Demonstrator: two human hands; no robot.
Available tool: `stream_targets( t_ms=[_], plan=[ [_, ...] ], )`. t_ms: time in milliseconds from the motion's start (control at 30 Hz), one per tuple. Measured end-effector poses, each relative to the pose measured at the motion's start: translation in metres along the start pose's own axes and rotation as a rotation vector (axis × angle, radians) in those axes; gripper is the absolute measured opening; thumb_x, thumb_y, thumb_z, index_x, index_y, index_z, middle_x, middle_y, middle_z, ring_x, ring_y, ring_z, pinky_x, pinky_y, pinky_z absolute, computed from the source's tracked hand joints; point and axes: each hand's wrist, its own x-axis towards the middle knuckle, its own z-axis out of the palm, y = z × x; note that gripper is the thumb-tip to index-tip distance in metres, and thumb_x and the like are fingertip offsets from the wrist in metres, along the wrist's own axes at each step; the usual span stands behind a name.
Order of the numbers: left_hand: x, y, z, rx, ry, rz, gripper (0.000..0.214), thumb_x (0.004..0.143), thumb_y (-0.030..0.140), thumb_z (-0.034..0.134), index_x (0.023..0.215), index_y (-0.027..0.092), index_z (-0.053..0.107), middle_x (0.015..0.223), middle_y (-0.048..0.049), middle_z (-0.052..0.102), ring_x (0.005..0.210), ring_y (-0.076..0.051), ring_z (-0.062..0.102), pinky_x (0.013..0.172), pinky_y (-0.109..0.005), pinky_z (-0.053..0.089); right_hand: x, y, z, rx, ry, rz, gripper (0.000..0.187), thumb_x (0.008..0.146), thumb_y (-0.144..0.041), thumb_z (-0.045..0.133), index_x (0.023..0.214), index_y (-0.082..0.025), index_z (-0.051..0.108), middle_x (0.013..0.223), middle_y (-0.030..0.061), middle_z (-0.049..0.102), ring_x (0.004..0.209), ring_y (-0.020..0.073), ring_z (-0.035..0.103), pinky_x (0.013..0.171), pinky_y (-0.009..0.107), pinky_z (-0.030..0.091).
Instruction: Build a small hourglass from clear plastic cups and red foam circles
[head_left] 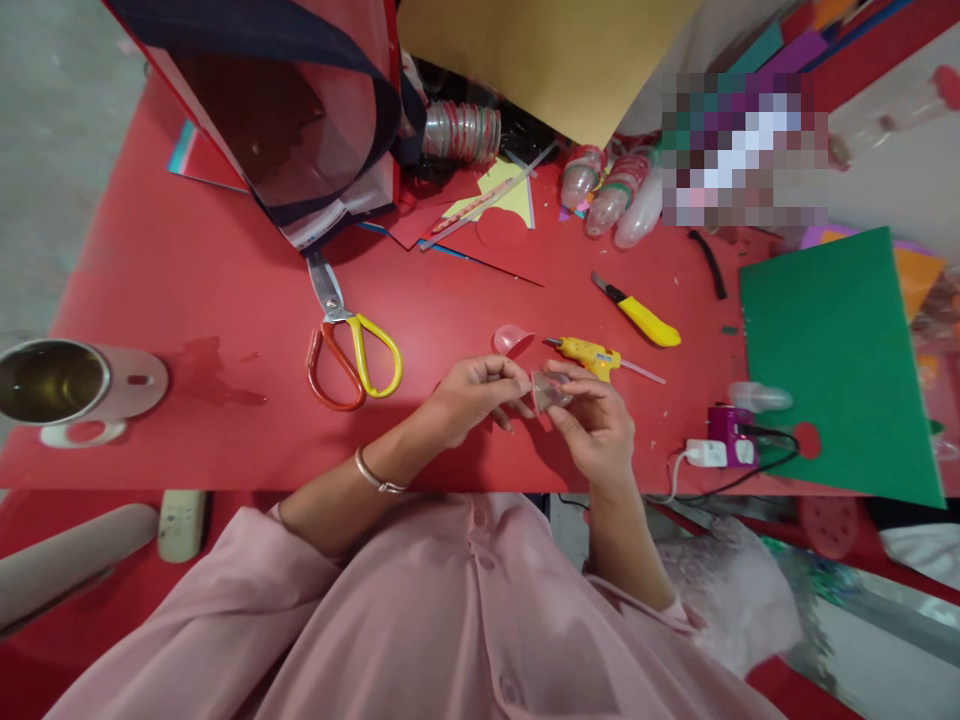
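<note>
A small clear plastic cup-shaped piece with a reddish rim (551, 391) is held between my two hands above the red table. My right hand (600, 420) grips its rounded body between thumb and fingers. At the rim, the fingertips of my left hand (476, 395) are pinched together; what lies between them is partly hidden. Just beyond my hands, a similar clear dome-shaped piece (513, 340) rests on the table. A yellow glue gun (589, 355) with a glue stick in its back lies close behind my right hand.
Scissors (337, 340) lie to the left, a yellow cutter knife (645, 318) to the right. A mug of liquid (124, 375) stands at the left edge. Stacked plastic cups (461, 132), a bag (262, 120), and green sheet (825, 350) surround the work area. A purple power adapter (724, 430) has cables attached.
</note>
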Motion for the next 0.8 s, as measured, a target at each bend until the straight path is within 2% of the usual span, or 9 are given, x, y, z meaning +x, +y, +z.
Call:
stream_targets(
  t_ms=[300, 800],
  plan=[
    [0.000, 0.000, 0.000, 0.016, 0.019, 0.011, 0.017, 0.082, 0.028, 0.075, 0.081, 0.015, 0.065, 0.072, -0.0049, 0.072, 0.065, -0.015, 0.073, 0.051, -0.020, 0.052, -0.005, 0.010, 0.005, 0.100, 0.012, 0.061, 0.023, 0.094, -0.025, 0.076, 0.115, -0.030, 0.066, 0.140, 0.0078, 0.071, 0.128, 0.0266, 0.070, 0.102, 0.047, 0.061],
    [-0.002, 0.002, 0.000, 0.065, 0.036, -0.015, 0.019, 0.085, 0.031, 0.076, 0.082, 0.016, 0.065, 0.074, -0.0060, 0.076, 0.061, -0.013, 0.071, 0.050, -0.018, 0.049, -0.012, 0.026, 0.011, 0.117, 0.039, 0.099, 0.027, 0.096, -0.031, 0.075, 0.118, -0.032, 0.060, 0.144, 0.0085, 0.069, 0.132, 0.0264, 0.068, 0.107, 0.051, 0.059]
  ],
)
